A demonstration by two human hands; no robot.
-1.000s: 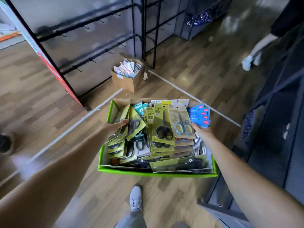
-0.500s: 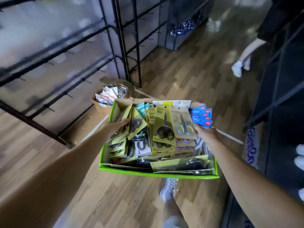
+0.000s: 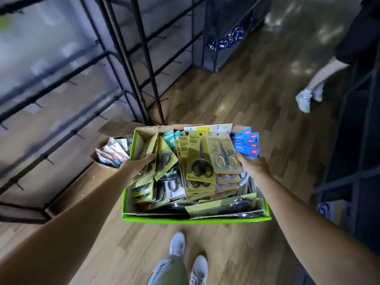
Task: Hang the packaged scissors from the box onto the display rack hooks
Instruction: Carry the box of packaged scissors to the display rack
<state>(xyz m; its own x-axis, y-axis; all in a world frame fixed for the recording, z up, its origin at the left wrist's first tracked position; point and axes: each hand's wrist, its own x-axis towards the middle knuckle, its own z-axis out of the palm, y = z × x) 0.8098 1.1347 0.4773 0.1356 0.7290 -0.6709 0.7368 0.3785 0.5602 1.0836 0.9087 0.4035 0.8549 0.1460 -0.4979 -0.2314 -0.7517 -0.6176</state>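
A green box [image 3: 195,220] full of several packaged scissors [image 3: 200,159] hangs in the air in front of me, above the wooden floor. My left hand [image 3: 136,164] grips its left wall, thumb lying over the packs inside. My right hand [image 3: 251,166] grips its right wall beside a stack of blue packs [image 3: 247,144]. The display rack [image 3: 67,81] with black bars and bare hooks stands to the left and ahead.
A small cardboard box [image 3: 112,151] of other packs sits on the floor by the rack's foot. Another person's leg and white shoe [image 3: 304,99] are at the upper right. A dark shelf unit [image 3: 353,161] lines the right side. My own shoes [image 3: 189,258] show below.
I have walked forward with the box; the rack and the small cardboard box are now closer and further left. Both hands keep the same hold on the box.
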